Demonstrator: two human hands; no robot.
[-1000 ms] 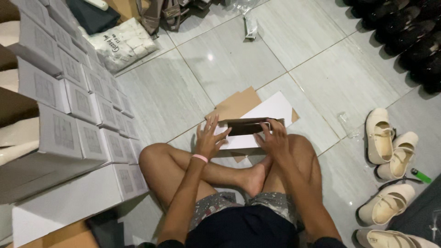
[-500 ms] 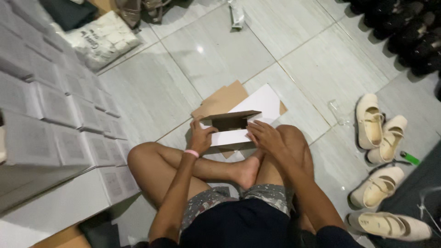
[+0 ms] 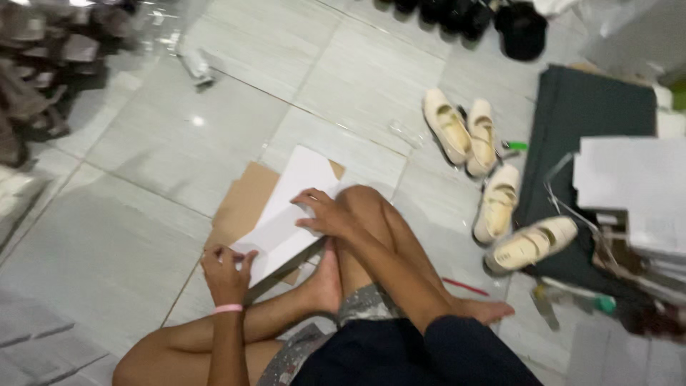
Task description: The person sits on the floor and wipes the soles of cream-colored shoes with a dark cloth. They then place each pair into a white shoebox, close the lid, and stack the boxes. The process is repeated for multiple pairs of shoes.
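Since earlier: box folded down flat, camera swung right. White cardboard sheet lies on brown cardboard on floor. Left hand pinches its near edge; right hand presses fingers spread on top. Cream shoes well right.

The flat white cardboard sheet hides most of the brown cardboard under it, and its near edge disappears behind the hands: the left hand at 7 o'clock, the right hand at centre. At 10 o'clock, the dark heap is motion-blurred and cut by the frame edge. At 12 o'clock, the black shoes are cropped. At 3 o'clock, the stacked white boxes run off-frame, their detail smeared.
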